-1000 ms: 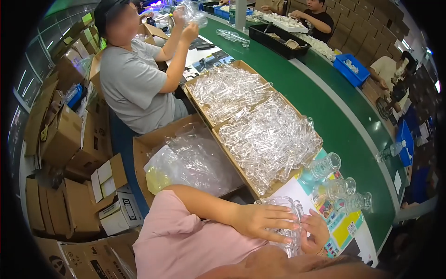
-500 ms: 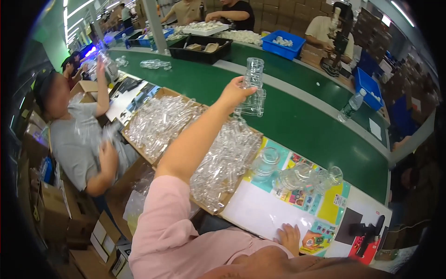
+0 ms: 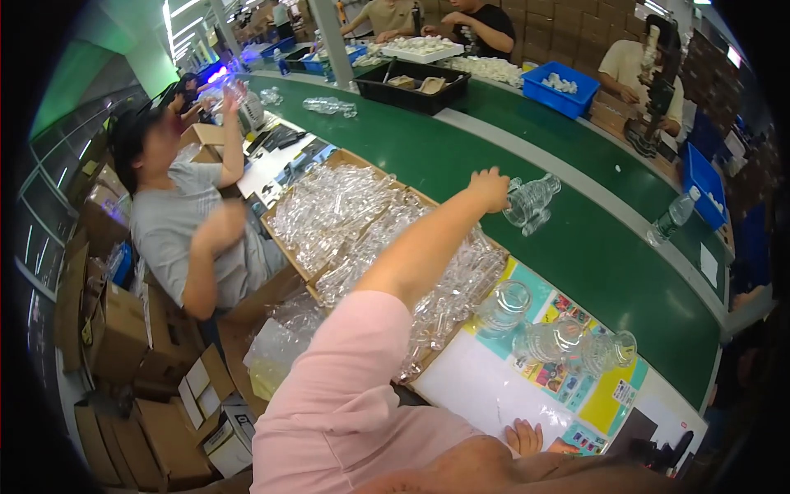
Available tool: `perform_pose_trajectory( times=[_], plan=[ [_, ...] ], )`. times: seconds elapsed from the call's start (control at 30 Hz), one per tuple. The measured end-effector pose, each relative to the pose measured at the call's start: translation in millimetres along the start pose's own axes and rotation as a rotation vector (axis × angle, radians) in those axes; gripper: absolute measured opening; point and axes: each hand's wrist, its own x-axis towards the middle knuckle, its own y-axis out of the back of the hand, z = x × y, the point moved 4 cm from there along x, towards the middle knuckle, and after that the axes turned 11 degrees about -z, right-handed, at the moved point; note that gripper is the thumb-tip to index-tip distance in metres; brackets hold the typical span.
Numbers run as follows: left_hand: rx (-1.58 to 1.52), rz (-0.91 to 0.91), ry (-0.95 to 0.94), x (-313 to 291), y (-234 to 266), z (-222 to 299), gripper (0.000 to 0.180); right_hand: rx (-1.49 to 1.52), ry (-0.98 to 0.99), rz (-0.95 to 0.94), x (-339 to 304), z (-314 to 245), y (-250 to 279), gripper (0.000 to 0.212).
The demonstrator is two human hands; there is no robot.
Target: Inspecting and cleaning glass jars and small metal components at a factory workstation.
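Observation:
My left hand (image 3: pixel 491 191) reaches far out over the green conveyor belt (image 3: pixel 609 255), palm down with its fingers curled. It is at the near end of a clear plastic bottle-shaped part (image 3: pixel 533 202), which is tilted on its side with its narrower end to the right. The fingertips are partly hidden behind the hand. My right hand (image 3: pixel 524 436) rests flat on the white tabletop (image 3: pixel 469 395), fingers spread and holding nothing. Beyond it stand a clear round jar-like piece (image 3: pixel 504 306) and more clear pieces (image 3: pixel 555 339), (image 3: pixel 609 352) lying together on coloured printed sheets.
Open cartons (image 3: pixel 329 214) full of small clear plastic parts lie under my left forearm. At left, a co-worker in a grey shirt (image 3: pixel 185 222) sits close. A black tray (image 3: pixel 411 86), a blue bin (image 3: pixel 559 89) and a water bottle (image 3: pixel 675 216) stand across the belt.
My left hand has turned the clear part from upright to lying on its side, over the belt. My right hand stays flat on the table. The whole view has shifted.

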Motion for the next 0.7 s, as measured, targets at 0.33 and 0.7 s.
perform_pose_trajectory(
  times=[0.33, 0.7],
  plan=[
    [0.247, 0.497, 0.582, -191.9, 91.2, -251.5, 0.025, 0.157, -0.05, 0.035, 10.0, -10.1, 7.5, 0.031],
    [0.292, 0.637, 0.373, -269.9, 54.7, -296.9, 0.036, 0.169, -0.102, 0.053, 16.6, -26.1, 29.2, 0.028]
  ],
)
